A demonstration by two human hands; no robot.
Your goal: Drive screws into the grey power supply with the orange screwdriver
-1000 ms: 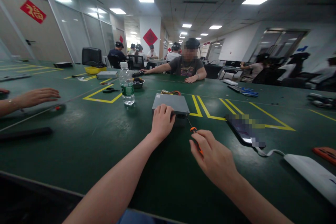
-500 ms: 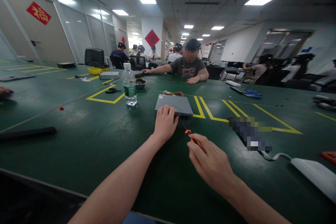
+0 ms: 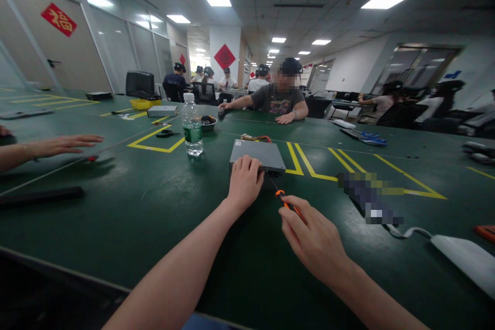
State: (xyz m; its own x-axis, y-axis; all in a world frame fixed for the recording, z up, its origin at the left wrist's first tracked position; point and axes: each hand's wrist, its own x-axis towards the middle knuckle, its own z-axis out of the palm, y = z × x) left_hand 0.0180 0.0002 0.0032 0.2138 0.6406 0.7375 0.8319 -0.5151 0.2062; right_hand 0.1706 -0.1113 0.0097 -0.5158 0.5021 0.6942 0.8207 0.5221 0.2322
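A grey metal computer power supply (image 3: 266, 152) lies on the green table, with coloured wires (image 3: 255, 138) at its far side. My left hand (image 3: 245, 178) is closed over its near left edge, fingers on top and thumb by the front face. In my right hand (image 3: 309, 224) is a screwdriver (image 3: 280, 194) with an orange and black handle. Its thin shaft points up and left to the front face of the power supply, near the socket. Whether the tip touches a screw is too small to tell.
A water bottle (image 3: 192, 131) stands left of the power supply, a metal bowl (image 3: 208, 122) behind it. Another person's hand (image 3: 73, 144) reaches in from the left, above a small red piece. A person (image 3: 284, 95) sits opposite. A white power strip (image 3: 462, 258) lies at right.
Another person's arm has come in from the left over the table. The screwdriver's tip looks slightly higher, closer to the front face. My left hand stays on the power supply.
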